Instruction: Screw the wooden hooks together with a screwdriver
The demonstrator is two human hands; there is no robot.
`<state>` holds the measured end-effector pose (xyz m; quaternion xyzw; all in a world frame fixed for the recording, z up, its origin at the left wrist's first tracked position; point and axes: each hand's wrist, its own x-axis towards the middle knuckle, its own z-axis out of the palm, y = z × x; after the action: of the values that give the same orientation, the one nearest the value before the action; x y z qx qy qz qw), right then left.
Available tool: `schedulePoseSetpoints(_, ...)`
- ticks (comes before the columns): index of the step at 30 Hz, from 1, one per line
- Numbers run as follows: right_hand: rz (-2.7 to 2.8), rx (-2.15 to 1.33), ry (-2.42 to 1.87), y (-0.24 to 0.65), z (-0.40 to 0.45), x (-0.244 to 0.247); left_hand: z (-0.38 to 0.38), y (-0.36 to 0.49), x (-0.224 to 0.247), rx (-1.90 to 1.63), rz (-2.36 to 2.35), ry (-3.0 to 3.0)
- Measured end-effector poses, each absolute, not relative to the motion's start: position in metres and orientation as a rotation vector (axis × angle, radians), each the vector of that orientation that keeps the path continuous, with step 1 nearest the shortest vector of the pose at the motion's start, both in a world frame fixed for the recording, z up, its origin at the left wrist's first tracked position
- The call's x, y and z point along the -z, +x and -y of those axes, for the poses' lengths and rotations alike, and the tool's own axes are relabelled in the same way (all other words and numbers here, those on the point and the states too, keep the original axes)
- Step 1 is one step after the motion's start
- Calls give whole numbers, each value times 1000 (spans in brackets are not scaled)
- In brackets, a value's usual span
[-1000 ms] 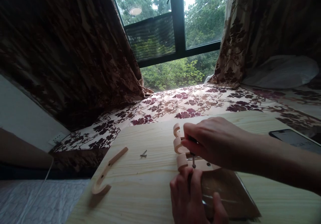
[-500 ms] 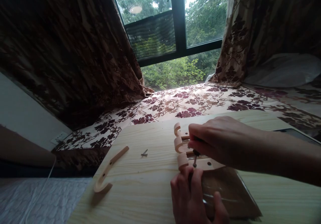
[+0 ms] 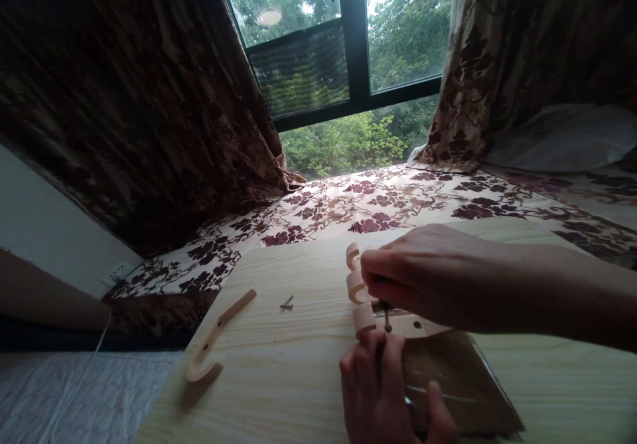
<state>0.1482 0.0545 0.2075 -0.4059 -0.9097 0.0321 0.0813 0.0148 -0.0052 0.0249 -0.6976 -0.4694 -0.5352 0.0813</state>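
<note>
My right hand (image 3: pixel 423 275) is closed around a screwdriver (image 3: pixel 387 318), whose handle is mostly hidden. Its thin shaft points down to a hole in the nearest wooden hook (image 3: pixel 365 319). With fingertips at that hook's near edge, my left hand (image 3: pixel 381 387) steadies it, the thumb set apart. Under the left hand lies a brown flat piece in clear, shiny plastic (image 3: pixel 460 384). Two more curved hooks, a middle one (image 3: pixel 355 286) and a far one (image 3: pixel 352 255), line up behind the nearest, partly covered by my right hand.
A loose wooden hook (image 3: pixel 217 338) with two dark holes lies on the pale wooden board (image 3: pixel 308 377). Small screws (image 3: pixel 287 303) rest between it and my hands. Beyond the board are a floral-covered ledge (image 3: pixel 338 208), curtains (image 3: pixel 164 99) and a window.
My right hand has shifted slightly left and turned around the screwdriver, covering more of the middle hook. My left hand and the nearest hook have moved very slightly right.
</note>
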Motion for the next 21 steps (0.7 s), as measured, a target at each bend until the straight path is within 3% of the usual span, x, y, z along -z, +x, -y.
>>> schedulePoseSetpoints(6, 2540, 145, -1512, 142, -60, -193, 6, 14, -21, 1580, 1421, -2087)
schedulePoseSetpoints(15, 2750, -93, -1192, 154, -48, -210, 7, 17, -22, 1644, 1438, -2082)
schedulePoseSetpoints(21, 2641, 36, -1386, 145, -56, -200, 5, 18, -22, 1662, 1425, -2084)
